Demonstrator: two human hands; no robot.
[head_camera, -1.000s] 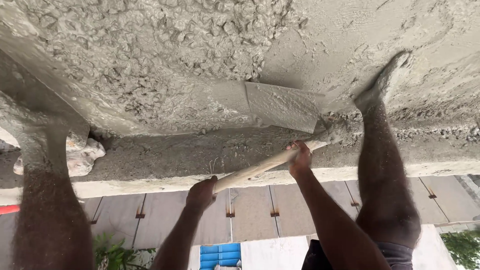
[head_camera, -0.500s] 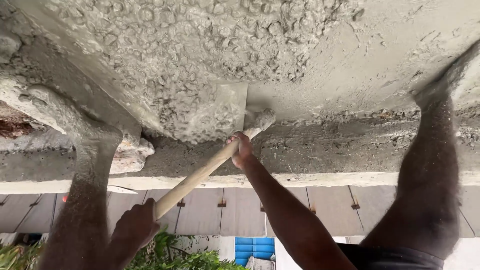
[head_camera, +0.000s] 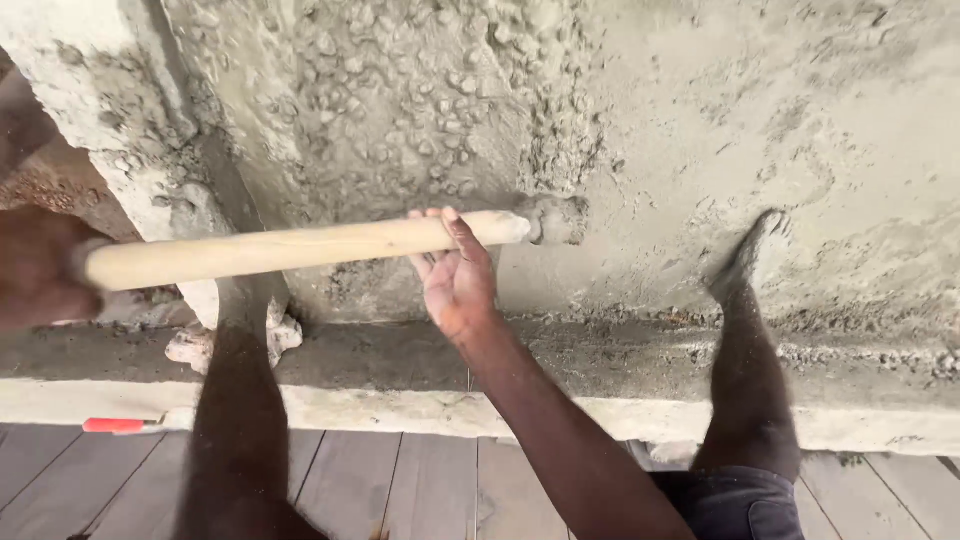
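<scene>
While the wooden handle (head_camera: 300, 245) lies almost level across the view, I treat the step in hand as spreading and raking the wet concrete (head_camera: 420, 110) with a long-handled tool whose head (head_camera: 555, 218) is sunk in the mix.

1. Right hand (head_camera: 455, 275): it sits under the handle near the head end, palm up, fingers half open, thumb hooked over the top of the wood. This is a cradle, not a clamp. For a firm pull I judge the fingers need to wrap fully round the wood.
2. Left hand (head_camera: 40, 265): it is at the butt end at the left edge, blurred and partly out of frame. It appears wrapped round the wood, but I cannot tell how tightly.
3. Tool head: grey mix covers it, so its shape is unclear. It lies between the pebbly, stony patch on the left and the smoother area (head_camera: 800, 120) on the right. I judge that short, shallow strokes suit this boundary, so the stones settle rather than pile up.
4. Footing: the 2 bare feet stand in the mix, 1 (head_camera: 755, 250) to the right of the head, the other (head_camera: 245, 310) below the handle. I keep strokes clear of both legs.
5. Edge: the pale form edge (head_camera: 500, 410) runs along the near side, with wooden boards (head_camera: 430, 490) beyond and a red-handled tool (head_camera: 125, 425) lying there. I avoid dragging mix over that edge.
</scene>
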